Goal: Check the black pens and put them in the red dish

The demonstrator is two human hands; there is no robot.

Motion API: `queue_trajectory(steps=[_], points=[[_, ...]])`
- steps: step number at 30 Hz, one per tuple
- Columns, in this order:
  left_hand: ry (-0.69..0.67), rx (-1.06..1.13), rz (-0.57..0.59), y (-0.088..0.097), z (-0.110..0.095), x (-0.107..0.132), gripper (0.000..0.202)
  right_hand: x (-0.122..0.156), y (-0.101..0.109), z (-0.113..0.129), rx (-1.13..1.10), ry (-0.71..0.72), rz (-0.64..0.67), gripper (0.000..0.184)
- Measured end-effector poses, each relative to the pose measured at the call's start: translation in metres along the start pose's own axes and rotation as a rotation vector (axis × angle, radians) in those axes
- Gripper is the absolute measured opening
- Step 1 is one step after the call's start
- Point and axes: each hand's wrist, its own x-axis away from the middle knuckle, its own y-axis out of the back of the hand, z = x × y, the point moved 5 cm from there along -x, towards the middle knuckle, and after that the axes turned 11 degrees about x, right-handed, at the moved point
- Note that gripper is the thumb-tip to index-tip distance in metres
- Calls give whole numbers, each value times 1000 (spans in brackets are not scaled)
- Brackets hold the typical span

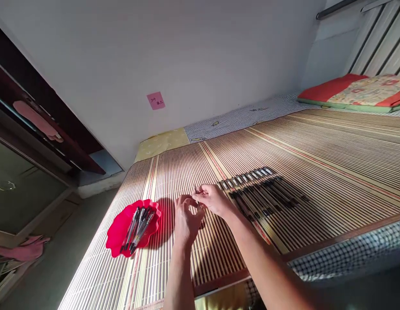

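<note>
My left hand (187,221) and my right hand (213,199) meet above the bamboo mat, thumbs and fingertips pinched together. Between them is a slim dark pen (196,190), mostly covered by the fingers. To the left, a red scalloped plate (114,234) holds several black and clear pens (138,226) lying side by side. Right of my hands, several pen caps with silvery clips (248,177) form a slanting row on the mat. Just below that row lie several slim dark pen parts (261,198), roughly parallel, partly behind my right forearm.
The striped bamboo mat (332,163) covers a bed against a white wall (219,51). A pink note (155,100) is stuck on the wall. A folded red floral quilt (355,92) lies at the far right. Dark wooden furniture (41,107) stands at the left.
</note>
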Motion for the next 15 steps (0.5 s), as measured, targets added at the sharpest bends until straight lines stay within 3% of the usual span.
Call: queue_trajectory(steps=[4, 8, 12, 15], points=[[161, 9, 41, 10, 10, -2, 8, -7, 8, -5, 26, 33, -73, 40], [414, -102, 156, 18, 21, 8, 19, -13, 35, -7, 165, 103, -264, 38], [535, -241, 285, 4, 26, 19, 21, -12, 57, -1, 234, 143, -391, 34], [543, -285, 295, -8, 27, 22, 24, -7, 66, 7, 187, 164, -447, 31]])
